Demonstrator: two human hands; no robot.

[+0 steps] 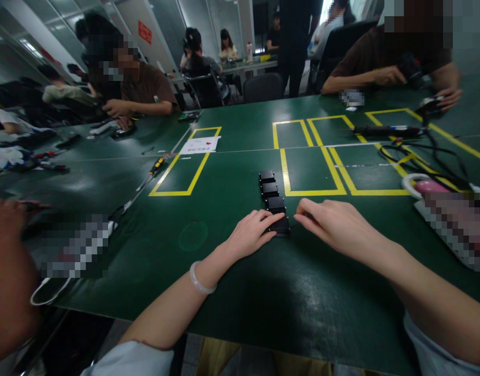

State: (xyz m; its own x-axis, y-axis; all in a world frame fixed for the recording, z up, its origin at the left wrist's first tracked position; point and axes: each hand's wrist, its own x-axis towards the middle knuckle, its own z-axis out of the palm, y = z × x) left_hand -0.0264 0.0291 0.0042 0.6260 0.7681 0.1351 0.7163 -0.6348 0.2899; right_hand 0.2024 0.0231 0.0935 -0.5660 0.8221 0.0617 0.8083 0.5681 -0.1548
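Between the two hands, on the green counter (232,292), lies a row of four small black blocks (273,201) running straight away from the person. The nearest block (281,225) sits under the fingertips of the left hand (251,233), whose fingers lie flat and spread on its near edge, pressing on it but not gripping it. The right hand (334,224) rests just beside that block on the other side, fingers drawn together with the tips pointing at its end; whether they pinch anything cannot be told.

Beyond the hands the other three blocks lie close together, nearly touching, beside a yellow taped box (312,172). Farther out, to the left of the left hand, a screwdriver (156,167) and a paper sheet (201,144) lie near another taped frame. To the right of the right hand are black cables (428,156) and a pink-and-white thing (420,184). Other people sit around the counter, well apart, and someone's arm (9,271) fills the near left corner.

As a judgement: a push from either side could skew the near block out of line or knock the next one, since the blocks lie loose and close. Flat fingertips give little hold, so a block might slip if lifted this way.
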